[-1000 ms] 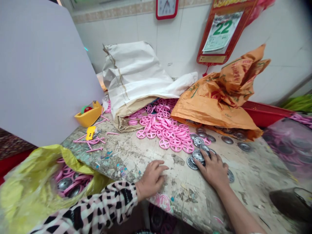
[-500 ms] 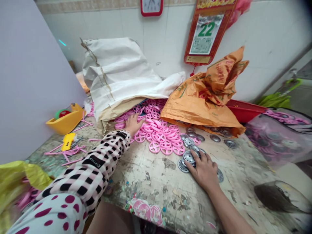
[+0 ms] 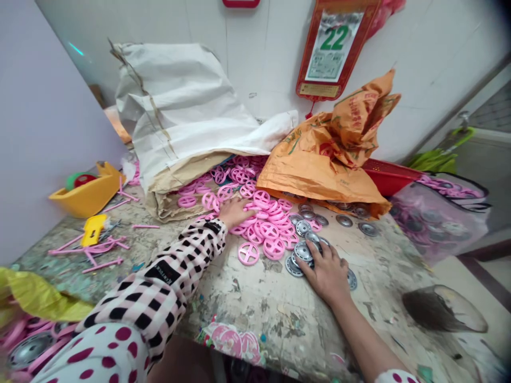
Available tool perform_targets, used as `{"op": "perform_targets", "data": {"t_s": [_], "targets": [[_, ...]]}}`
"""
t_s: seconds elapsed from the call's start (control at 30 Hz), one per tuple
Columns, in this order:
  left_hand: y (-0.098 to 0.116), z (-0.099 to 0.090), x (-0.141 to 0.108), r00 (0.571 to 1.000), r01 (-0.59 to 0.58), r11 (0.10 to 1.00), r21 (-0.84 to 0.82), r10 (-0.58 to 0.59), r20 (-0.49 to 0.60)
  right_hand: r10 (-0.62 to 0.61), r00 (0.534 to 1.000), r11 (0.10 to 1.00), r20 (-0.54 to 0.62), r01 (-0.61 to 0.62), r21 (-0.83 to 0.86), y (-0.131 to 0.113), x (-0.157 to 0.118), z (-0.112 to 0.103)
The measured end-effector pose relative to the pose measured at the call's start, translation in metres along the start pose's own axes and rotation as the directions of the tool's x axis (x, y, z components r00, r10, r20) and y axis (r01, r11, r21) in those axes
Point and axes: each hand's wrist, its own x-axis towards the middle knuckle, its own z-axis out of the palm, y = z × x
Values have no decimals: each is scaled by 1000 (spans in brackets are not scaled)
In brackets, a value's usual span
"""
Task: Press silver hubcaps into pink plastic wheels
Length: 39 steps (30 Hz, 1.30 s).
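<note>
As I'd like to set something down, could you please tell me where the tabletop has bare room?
Mostly bare tabletop shows between the checked sleeve and right forearm, and between that forearm and the dark cup. It is crowded farther back: pink wheels around the left hand, gray discs at the right hand.

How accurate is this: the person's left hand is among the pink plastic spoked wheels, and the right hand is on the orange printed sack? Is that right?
Not quite: in the head view, the right hand is on the round silver-grey discs, not on the orange printed sack, which lies farther back. The left hand is indeed among the pink plastic spoked wheels.
</note>
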Motion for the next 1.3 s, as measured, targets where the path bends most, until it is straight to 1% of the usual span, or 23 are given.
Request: {"op": "perform_targets", "data": {"t_s": [0.1,0.2,0.37,0.47,0.63,0.7,0.77,0.83,0.9,1.0,1.07,1.13,1.2,1.3], "targets": [[7,11,-13,1000,-16,998,-53,17,17,2,1000,1000,-2,-2,-3,2,1,3],[7,15,-25,999,-27,996,-81,30,44,8,1000,1000,-6,-8,-5,3,1,6],[3,9,-50,993,-54,998,-21,56,101,10,999,1000,34,-11,21,4,2,5],[-1,7,-67,994,-60,997,51,55,95,5,999,1000,47,-6,26,4,2,5],[-11,4,-87,998,30,989,147,-39,57,1,1000,1000,-7,-1,5,3,-1,4],[-13,-1,-90,995,48,984,172,-61,74,-8,1000,1000,-25,8,9,3,-1,4],[-10,-7,-90,993,63,982,176,-80,92,-11,1000,1000,-26,12,14,3,-1,5],[-1,-11,-86,992,76,984,160,-90,86,-9,1000,1000,-19,10,12,4,-1,6],[14,-12,-77,997,42,991,129,-51,62,-8,1000,1000,-18,8,7,4,-1,6],[41,-4,-56,994,-101,992,71,97,53,-13,999,1000,-38,14,9,3,-2,3],[60,3,-37,981,-190,981,43,188,45,-16,999,1000,-36,16,14,2,-2,0],[77,10,-18,962,-270,962,41,268,41,-12,1000,1000,-7,12,21,2,-1,-1],[92,16,1,939,-343,938,54,341,48,-2,1000,1000,29,2,23,2,1,-1],[110,23,25,917,-398,914,85,393,66,9,999,1000,53,-11,24,3,4,1]]}}
